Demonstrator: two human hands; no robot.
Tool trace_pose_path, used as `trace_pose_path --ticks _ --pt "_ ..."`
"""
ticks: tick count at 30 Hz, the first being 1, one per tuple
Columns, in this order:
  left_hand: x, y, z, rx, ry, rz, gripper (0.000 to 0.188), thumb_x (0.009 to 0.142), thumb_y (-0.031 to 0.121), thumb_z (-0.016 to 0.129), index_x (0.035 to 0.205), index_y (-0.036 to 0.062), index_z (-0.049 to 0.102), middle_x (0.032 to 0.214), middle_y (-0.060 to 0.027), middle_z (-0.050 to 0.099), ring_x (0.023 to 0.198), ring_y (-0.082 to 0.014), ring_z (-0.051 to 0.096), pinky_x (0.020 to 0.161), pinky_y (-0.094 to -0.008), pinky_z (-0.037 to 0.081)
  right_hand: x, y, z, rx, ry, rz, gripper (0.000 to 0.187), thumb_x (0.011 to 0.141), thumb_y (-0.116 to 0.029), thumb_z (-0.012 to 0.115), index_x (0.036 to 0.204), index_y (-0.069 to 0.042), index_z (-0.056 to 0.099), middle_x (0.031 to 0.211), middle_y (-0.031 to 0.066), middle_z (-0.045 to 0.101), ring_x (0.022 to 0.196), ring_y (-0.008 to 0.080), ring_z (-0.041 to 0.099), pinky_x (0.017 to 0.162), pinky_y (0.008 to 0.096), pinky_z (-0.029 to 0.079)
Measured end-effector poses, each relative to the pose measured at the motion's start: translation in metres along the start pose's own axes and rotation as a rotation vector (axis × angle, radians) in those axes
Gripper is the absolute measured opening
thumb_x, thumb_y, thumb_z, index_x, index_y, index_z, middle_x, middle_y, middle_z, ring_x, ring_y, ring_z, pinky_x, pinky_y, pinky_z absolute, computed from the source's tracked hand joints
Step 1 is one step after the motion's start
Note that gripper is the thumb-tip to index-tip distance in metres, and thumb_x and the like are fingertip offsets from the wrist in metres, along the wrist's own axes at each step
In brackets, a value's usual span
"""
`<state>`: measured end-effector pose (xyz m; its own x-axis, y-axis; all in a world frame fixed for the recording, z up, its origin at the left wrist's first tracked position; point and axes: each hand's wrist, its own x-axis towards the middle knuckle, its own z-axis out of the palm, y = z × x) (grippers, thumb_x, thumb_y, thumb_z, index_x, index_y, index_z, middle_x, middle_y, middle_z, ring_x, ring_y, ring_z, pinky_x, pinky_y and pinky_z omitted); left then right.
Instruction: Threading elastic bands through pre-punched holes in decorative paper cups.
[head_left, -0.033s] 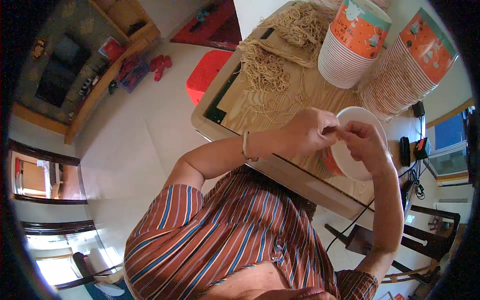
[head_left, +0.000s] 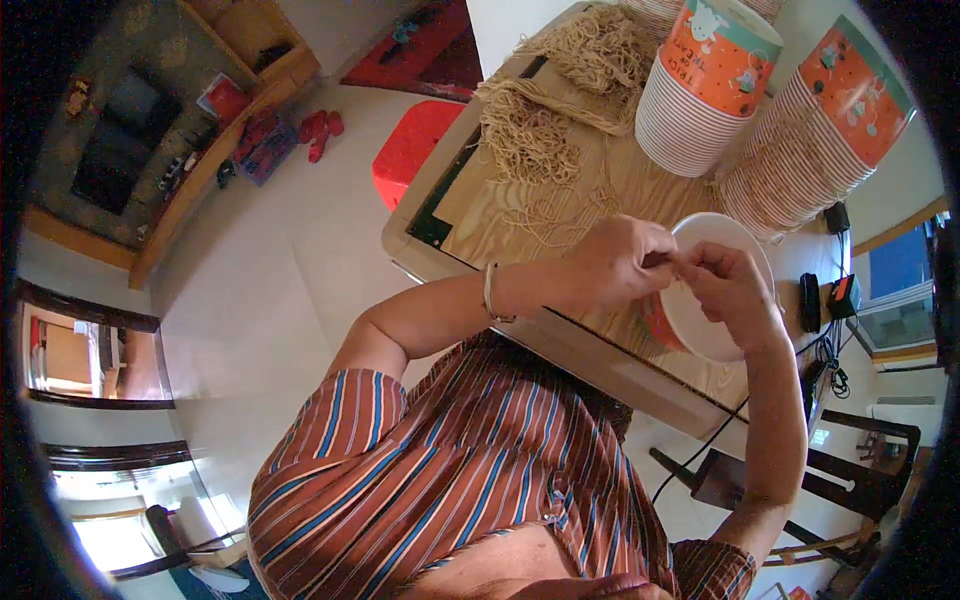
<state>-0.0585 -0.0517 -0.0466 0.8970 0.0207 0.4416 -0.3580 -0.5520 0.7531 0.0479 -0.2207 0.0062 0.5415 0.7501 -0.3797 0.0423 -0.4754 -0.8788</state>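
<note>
My left hand (head_left: 625, 262) and my right hand (head_left: 727, 285) meet fingertip to fingertip, both closed in a pinch. Whatever lies between the fingers is too small to make out. Right under them is a paper bucket (head_left: 686, 322), white inside and orange outside, its open mouth tilted up toward me; my right hand covers part of it. Beyond my left hand, loose strands of beige string (head_left: 545, 215) trail over the wooden tabletop (head_left: 480, 225). They run from a tangled heap of beige string (head_left: 530, 140), with another string pile (head_left: 600, 55) behind.
Two tall stacks of paper buckets, one upright stack (head_left: 700, 110) and one leaning stack (head_left: 815, 135) with string on it, stand at the far right. Black cables and adapters (head_left: 828, 300) lie right of the bucket. A red stool (head_left: 408, 150) stands beyond the table's left edge.
</note>
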Motion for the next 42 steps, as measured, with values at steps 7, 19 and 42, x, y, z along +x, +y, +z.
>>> trace_pose_path --ticks 7,19,42 --pt "0.001 -0.003 -0.003 -0.317 -0.076 -0.253 0.015 0.083 0.014 0.064 0.092 0.0025 0.068 0.078 -0.0027 0.067 0.073 -0.0059 0.058 0.067 -0.0249 0.048 -0.013 0.016 0.016 -0.563 0.269 -0.458 0.01 0.089 -0.012 0.06 0.097 -0.01 0.055 0.08 0.0145 0.066 0.065 0.0291 0.065 0.058 0.0384 0.051" --pt "0.004 -0.007 -0.002 -0.281 -0.097 -0.27 0.02 0.083 0.022 0.065 0.089 0.0034 0.068 0.072 0.002 0.063 0.067 -0.0051 0.054 0.061 -0.0248 0.046 -0.028 0.002 0.029 -0.722 0.541 -0.742 0.01 0.086 -0.004 0.058 0.096 -0.006 0.058 0.088 0.0111 0.06 0.072 0.0285 0.063 0.063 0.038 0.049" --pt "0.004 -0.005 -0.004 -0.148 -0.083 -0.098 0.022 0.079 0.021 0.066 0.089 0.0016 0.066 0.075 -0.0086 0.065 0.067 -0.013 0.06 0.062 -0.0298 0.049 -0.013 0.005 0.028 -0.728 0.386 -0.628 0.004 0.082 -0.004 0.06 0.086 -0.004 0.06 0.085 0.0123 0.058 0.073 0.0339 0.062 0.062 0.0411 0.051"
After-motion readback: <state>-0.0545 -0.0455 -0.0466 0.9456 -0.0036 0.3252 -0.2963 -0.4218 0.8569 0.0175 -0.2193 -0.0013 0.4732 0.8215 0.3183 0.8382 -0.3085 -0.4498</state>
